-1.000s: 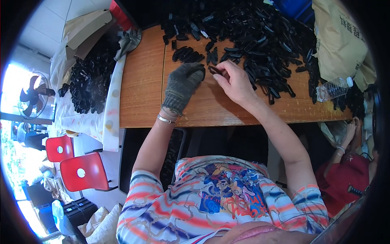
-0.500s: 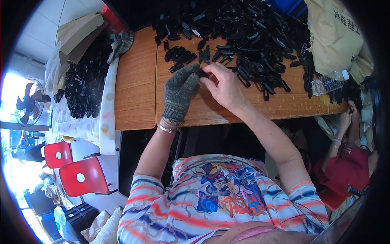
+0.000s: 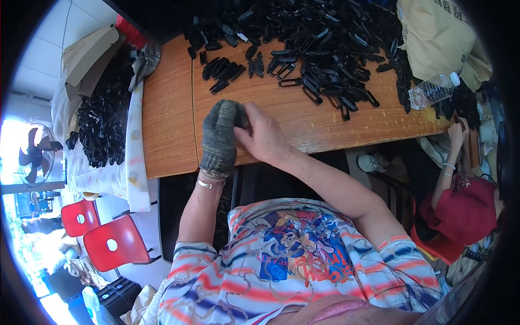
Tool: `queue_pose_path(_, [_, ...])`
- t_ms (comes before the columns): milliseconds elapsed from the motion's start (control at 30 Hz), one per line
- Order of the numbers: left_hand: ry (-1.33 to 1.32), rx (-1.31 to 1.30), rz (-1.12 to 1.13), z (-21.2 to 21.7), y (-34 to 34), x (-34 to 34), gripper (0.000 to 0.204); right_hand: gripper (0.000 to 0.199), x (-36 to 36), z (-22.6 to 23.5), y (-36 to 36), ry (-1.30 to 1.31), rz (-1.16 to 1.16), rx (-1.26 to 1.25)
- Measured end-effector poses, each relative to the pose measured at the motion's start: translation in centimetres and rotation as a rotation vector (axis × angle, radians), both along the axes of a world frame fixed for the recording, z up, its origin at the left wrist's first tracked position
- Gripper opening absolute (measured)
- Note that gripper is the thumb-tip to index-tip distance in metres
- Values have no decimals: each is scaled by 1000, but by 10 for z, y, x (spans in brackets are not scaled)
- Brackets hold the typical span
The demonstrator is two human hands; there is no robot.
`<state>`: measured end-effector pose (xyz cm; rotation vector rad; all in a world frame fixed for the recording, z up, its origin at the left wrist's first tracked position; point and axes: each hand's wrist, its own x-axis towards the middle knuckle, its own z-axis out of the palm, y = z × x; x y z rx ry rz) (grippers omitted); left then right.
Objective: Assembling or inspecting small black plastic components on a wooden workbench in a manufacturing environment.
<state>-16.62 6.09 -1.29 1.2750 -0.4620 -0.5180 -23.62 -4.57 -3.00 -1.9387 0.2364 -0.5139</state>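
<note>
My left hand (image 3: 220, 135), in a grey-green knitted glove, is curled closed above the near part of the wooden table (image 3: 169, 119). Against it presses my bare right hand (image 3: 264, 135), its thumb and forefinger bent at the glove's fingertips. Whatever lies between the two hands is hidden by the fingers. Just beyond them is a small group of black plastic clips (image 3: 223, 70). A large heap of similar black clips (image 3: 319, 49) spreads over the far side, with loose ones along its near edge.
A clear plastic bottle (image 3: 433, 92) lies at the right beside a brown paper sack (image 3: 433, 38). More black pieces (image 3: 103, 116) pile up on a covered surface at the left. Red chairs (image 3: 116, 244) stand lower left. Another person's hand (image 3: 458, 132) is at the table's right end.
Both hands have drawn back toward me, away from the small clip group, and stay together. A dark bit seen between the fingertips before is now hidden. The view has shifted slightly.
</note>
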Motion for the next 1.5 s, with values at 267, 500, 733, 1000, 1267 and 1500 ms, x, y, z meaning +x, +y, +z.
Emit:
queue_pose_path(267, [-202, 256, 91, 25, 59, -16, 26, 40, -8, 12, 23, 22, 299, -50])
queue_pose_path(500, [-753, 292, 74, 40, 24, -31, 23, 50, -13, 2, -10, -235, 265, 104])
queue_pose_path(733, [-949, 306, 24, 39, 22, -37, 18, 53, -30, 6, -13, -345, 321, 99])
queue_pose_path(1000, [-871, 316, 190, 41, 37, -57, 9, 56, -39, 22, 9, -423, 359, 78])
queue_pose_path(1267, [-783, 1027, 76, 43, 154, -22, 16, 30, -20, 31, -54, -84, 251, -531])
queue_pose_path(1500, [-997, 868, 261, 48, 83, 11, 27, 19, -5, 4, -125, 167, -120, -1054])
